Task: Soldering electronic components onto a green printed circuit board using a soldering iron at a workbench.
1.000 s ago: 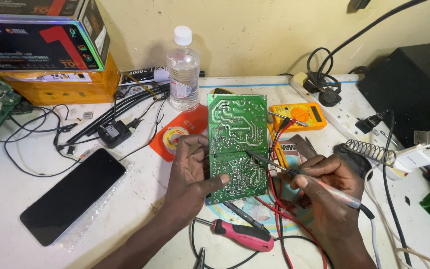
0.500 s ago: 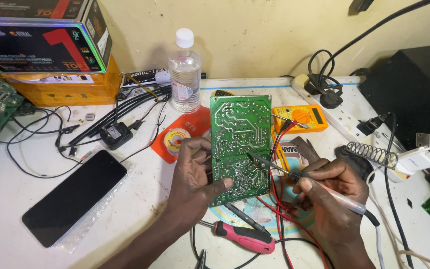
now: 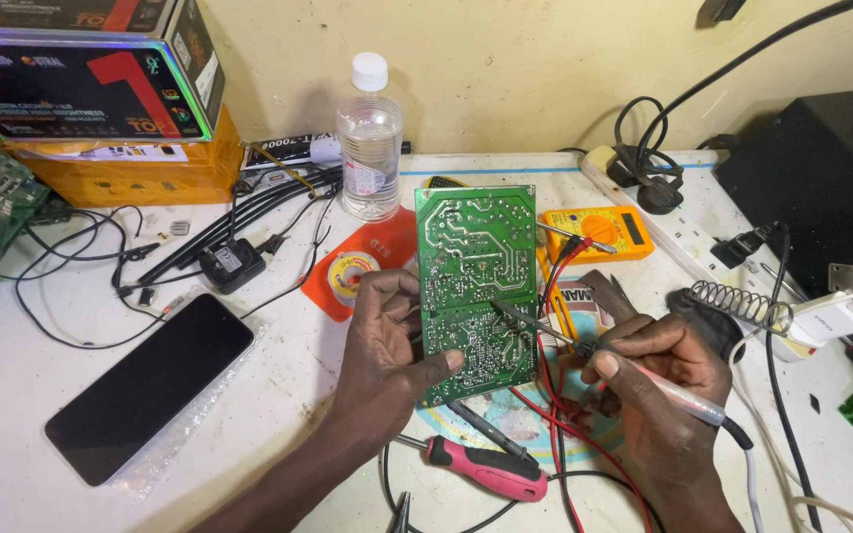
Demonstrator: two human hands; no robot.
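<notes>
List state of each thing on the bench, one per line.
Circuit board: upright, solder side to camera, gripped by left hand.
Soldering iron: in right hand, tip on the board.
Bottle: upright, capped.
Phone: flat, screen dark.
Multimeter: flat, leads attached.
Screwdriver: lying flat, untouched.
Iron stand: holds no iron.

Glossy green circuit board (image 3: 474, 286); clear plastic bottle (image 3: 369, 148); shiny black phone (image 3: 150, 385); matt, scuffed white counter (image 3: 41, 296).
</notes>
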